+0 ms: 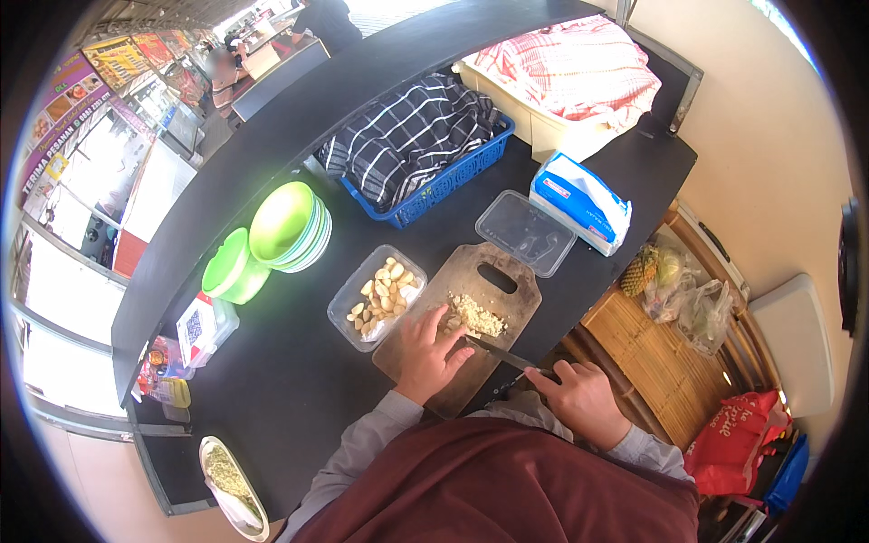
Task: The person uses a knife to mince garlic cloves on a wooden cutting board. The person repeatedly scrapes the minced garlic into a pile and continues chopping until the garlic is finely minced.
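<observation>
A wooden cutting board (519, 261) with a handle slot lies in front of me, a heap of finely chopped garlic (478, 315) on it. My right hand (585, 400) grips a kitchen knife (502, 354) by its dark handle. The blade points left over the board, its tip beside the heap. My left hand (431, 356) is on the board's left part, fingers apart, fingertips at the garlic's near edge by the knife tip. Whether a piece lies under them is hidden. Left of the board, a clear plastic container (343, 319) holds several peeled garlic cloves (385, 288).
Behind the board are a clear lid (526, 231), a tissue pack (577, 197), a cloth-covered blue basket (448, 183) and a cream bin (506, 98). Green bowls (282, 224) stand left. An oval dish (227, 482) sits at the table's near-left edge. People (329, 27) are far off.
</observation>
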`<state>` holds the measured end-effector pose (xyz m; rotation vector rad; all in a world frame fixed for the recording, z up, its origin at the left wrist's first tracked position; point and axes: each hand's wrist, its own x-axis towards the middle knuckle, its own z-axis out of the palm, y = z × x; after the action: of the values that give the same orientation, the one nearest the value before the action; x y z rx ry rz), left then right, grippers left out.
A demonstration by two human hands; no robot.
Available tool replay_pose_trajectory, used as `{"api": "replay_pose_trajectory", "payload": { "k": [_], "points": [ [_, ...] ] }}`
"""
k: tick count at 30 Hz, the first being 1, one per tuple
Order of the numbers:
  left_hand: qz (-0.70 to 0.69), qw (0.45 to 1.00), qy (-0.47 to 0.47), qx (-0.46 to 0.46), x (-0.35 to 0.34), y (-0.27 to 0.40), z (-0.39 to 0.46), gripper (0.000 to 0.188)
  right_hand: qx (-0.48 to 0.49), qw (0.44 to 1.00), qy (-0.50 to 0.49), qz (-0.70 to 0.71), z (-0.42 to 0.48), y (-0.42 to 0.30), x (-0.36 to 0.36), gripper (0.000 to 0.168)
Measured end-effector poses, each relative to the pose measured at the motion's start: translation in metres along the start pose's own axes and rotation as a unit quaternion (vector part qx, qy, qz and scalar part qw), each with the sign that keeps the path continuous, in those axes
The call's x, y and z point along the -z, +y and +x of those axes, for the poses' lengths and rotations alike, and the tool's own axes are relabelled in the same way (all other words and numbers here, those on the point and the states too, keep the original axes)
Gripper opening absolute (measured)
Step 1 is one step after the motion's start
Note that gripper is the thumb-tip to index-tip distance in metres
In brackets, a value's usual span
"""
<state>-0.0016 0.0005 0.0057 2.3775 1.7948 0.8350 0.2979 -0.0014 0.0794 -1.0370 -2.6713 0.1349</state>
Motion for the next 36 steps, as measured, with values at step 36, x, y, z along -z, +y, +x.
{"api": "replay_pose_trajectory", "payload": {
  "k": [36],
  "points": [
    [0.109,0.963,-0.011,0.247,0.047,-0.093,0.030,0.019,0.006,0.975,-0.014,0.221,0.032,-0.035,-0.065,0.044]
  ]
}}
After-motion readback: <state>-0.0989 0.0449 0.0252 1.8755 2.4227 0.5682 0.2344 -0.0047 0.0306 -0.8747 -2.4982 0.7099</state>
